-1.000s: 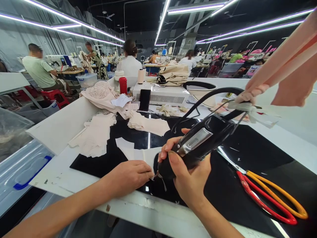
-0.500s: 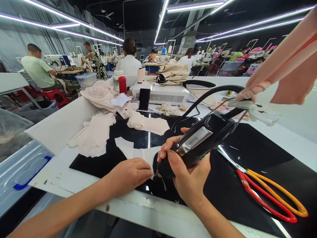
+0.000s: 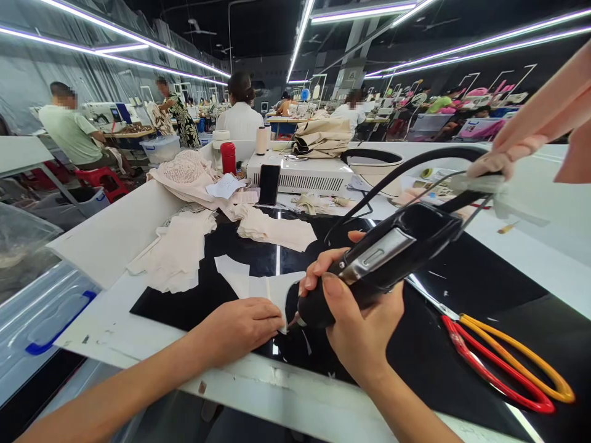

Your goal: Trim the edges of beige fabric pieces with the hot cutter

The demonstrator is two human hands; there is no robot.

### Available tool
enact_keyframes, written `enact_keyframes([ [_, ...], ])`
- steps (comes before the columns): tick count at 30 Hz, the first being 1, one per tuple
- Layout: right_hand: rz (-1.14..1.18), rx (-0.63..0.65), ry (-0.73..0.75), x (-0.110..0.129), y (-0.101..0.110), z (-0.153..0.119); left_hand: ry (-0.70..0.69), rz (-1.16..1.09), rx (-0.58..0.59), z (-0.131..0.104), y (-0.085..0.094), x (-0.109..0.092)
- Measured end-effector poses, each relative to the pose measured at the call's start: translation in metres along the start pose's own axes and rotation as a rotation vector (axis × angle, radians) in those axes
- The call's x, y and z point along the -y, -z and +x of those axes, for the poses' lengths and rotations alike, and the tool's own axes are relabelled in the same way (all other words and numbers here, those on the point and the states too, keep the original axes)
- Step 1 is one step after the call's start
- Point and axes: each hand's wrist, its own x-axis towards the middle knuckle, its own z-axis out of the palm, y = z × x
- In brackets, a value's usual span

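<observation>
My right hand (image 3: 364,320) is wrapped around a black corded handheld power tool (image 3: 369,264) with a silver plate on its side. The tool slants, its narrow tip pointing down at the edge of a white fabric piece (image 3: 258,286). That piece lies on the glossy black board (image 3: 438,344). My left hand (image 3: 244,329) has its fingers pressed together on the fabric's near corner, just left of the tip. Whether the tip touches the cloth is hard to tell. Pink cloth (image 3: 540,111) is tied round the cord above the tool.
Big scissors (image 3: 503,357) with red and orange handles lie at right. Two stacks of pale fabric pieces (image 3: 178,252) (image 3: 277,227) rest at back left. Behind them stand a phone (image 3: 268,184), a red bottle (image 3: 228,158) and a white box (image 3: 300,174). Co-workers sit farther off.
My right hand and the tool have shifted slightly right, moving the tip a little off the fabric's edge. The cord and pink cloth swung right. My left hand stays nearly in place.
</observation>
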Motion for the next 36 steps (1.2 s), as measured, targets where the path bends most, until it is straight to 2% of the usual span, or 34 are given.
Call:
enact_keyframes([
  [36, -0.077, 0.028, 0.004, 0.0038, 0.0004, 0.0003, -0.013, 0.047, -0.024, 0.0058, -0.001, -0.0073],
])
